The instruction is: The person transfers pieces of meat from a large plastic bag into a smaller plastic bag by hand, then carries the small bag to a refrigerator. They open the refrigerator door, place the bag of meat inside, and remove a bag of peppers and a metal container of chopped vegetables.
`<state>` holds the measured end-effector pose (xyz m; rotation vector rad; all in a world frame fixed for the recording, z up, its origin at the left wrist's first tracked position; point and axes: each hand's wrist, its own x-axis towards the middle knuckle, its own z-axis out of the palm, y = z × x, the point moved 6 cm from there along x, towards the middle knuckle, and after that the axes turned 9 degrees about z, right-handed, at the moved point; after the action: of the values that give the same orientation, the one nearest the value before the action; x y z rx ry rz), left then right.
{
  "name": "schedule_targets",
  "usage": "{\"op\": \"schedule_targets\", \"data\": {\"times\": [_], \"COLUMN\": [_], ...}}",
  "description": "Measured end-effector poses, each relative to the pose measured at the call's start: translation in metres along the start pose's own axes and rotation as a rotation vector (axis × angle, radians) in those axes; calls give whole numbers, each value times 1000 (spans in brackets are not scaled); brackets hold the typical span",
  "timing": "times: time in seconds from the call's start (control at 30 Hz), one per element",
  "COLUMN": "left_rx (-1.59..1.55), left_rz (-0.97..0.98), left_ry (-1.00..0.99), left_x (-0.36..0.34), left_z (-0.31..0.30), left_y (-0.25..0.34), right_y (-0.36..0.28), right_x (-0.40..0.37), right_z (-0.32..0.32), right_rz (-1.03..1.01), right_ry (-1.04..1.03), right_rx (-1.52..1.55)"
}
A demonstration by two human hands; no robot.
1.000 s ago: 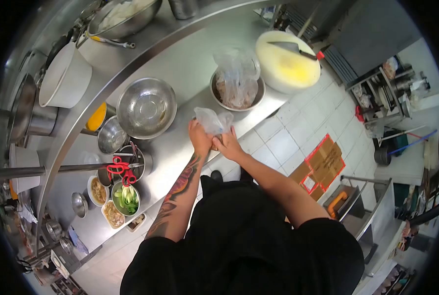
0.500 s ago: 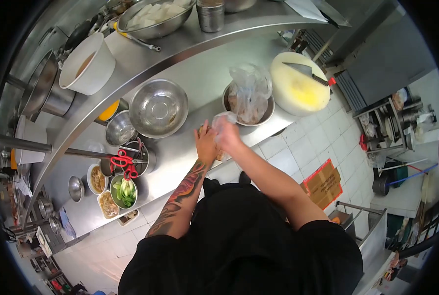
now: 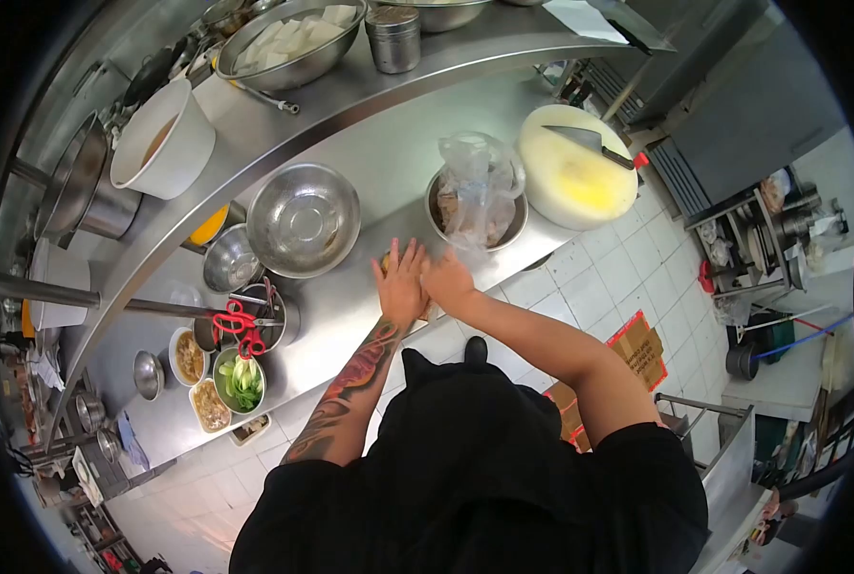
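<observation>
My left hand lies near the counter's front edge, fingers stretched out and pressing down. Something small and yellowish-brown peeks out beside its fingers; I cannot make out its kind. Right against it is my right hand, fingers curled together, and whatever they pinch is hidden. Just beyond stands a metal bowl with brownish meat-like pieces and a clear plastic bag bunched over them. To the left of my hands sits a wide steel bowl.
A knife rests on a round cutting board at the right. Red scissors lie over a pot at the left, near a bowl of green vegetables. A steel shelf runs above the counter.
The clear plastic in my right hand no longer shows there. My right hand has come down beside my left, its fingers curled. My left hand's fingers now point more straight ahead.
</observation>
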<state>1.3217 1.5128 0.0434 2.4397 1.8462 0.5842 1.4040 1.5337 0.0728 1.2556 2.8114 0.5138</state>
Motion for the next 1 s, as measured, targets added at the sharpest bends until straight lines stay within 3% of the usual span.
{"op": "schedule_targets", "data": {"times": [0.07, 0.1, 0.17, 0.2, 0.27, 0.4, 0.6, 0.67, 0.77, 0.83, 0.9, 0.93, 1.0], "left_rx": [-2, 22, 40, 36, 33, 82, 75, 63, -84, -318, -327, -336, -370], "left_rz": [-45, -38, -24, -27, -20, 16, 6, 0, 156, 97, 130, 166, 211], "left_ry": [-32, -74, -118, -116, -118, -134, -191, -200, -15, -21, 39, 103, 37], "left_x": [1, 2, 3, 5, 4, 5, 12, 9, 2, -2, -3, -1, 7], "left_z": [-2, -2, 3, 4, 11, 23, 22, 18, 4, -5, -18, -29, -47], "left_y": [-1, -1, 2, 2, -1, -7, -3, -10, -16, -17, -19, -20, -20], "right_y": [7, 4, 7, 12, 15, 2, 15, 18, 34, 47, 69, 79, 91], "right_x": [-11, -16, -23, -23, -25, -23, -35, -36, -37, -41, -46, -43, -57], "right_z": [31, 40, 51, 36, -5, 39, 17, 16, 5, 5, 11, 30, 22], "right_rz": [59, 60, 240, 247, 469, 424, 537, 650, 588, 560, 614, 394, 366], "right_ry": [-567, -573, -352, -350, -622, -437, -574, -603, -549, -510, -405, -64, -70], "right_rx": [323, 326, 1054, 1052, 1502, 1412, 1692, 1921, 2092, 2057, 1718, 1452, 1283]}}
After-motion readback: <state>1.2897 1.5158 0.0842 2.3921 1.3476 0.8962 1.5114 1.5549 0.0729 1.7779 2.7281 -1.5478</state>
